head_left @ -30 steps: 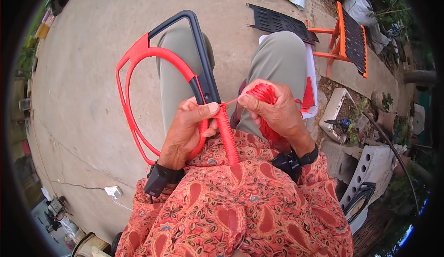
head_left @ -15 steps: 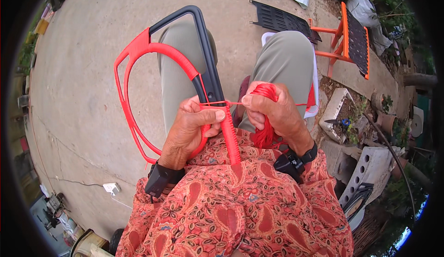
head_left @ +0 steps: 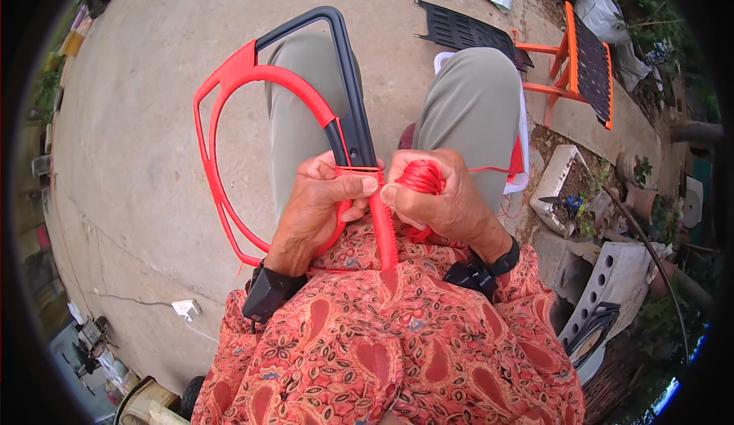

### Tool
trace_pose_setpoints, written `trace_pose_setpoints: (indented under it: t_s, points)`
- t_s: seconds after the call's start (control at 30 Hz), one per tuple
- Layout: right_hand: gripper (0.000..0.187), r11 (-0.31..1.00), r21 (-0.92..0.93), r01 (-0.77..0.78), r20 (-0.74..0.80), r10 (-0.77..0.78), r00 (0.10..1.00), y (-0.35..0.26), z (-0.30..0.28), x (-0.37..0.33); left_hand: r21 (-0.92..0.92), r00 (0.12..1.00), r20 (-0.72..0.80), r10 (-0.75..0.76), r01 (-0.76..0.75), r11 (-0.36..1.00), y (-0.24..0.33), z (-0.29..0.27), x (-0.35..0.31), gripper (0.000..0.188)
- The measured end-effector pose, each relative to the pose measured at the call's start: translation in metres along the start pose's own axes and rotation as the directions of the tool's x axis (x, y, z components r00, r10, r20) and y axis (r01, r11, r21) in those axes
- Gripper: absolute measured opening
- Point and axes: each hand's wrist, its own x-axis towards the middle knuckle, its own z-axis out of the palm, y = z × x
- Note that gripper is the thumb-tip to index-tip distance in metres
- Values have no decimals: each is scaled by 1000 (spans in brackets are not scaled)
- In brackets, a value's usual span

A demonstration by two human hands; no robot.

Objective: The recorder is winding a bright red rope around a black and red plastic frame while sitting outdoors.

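Left hand [head_left: 325,196], its grip closed around a red-wrapped black frame [head_left: 358,123] reaching toward eleven o'clock, right hand [head_left: 443,203] at three o'clock grasping a red cord bundle [head_left: 420,176], paisley-printed shirt [head_left: 397,341] at six, orange-and-black stool [head_left: 592,69] at two

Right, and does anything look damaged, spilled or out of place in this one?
Nothing stands out. The red wrapping on the black frame looks mostly even where visible; the left hand pinches it and the right hand grips the cord bundle. No spill or break shows.
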Motion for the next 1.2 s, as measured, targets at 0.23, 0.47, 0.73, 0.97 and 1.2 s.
trace_pose_setpoints:
  t_s: [0.23,0.47,0.73,0.97,1.2]
  points:
    - [21,986,163,-39,-103,56,993,24,-18,-12,-135,999,44,11,-5,991,-4,-5,-2,15]
    - [21,982,182,-53,-124,77,989,32,-21,-9,-36,1000,-1,24,-24,999,-7,-9,0,18]
    - [19,976,205,-72,-78,90,993,33,-22,-10,-56,998,-22,-52,51,997,-2,-6,2,16]
    - [18,934,339,-112,-147,170,974,23,-30,-22,-28,999,-29,-15,14,1000,0,-2,-1,13]
    - [45,980,-102,169,-526,-198,827,-47,-57,-47,-4,998,-55,-3,2,1000,0,-3,-3,10]
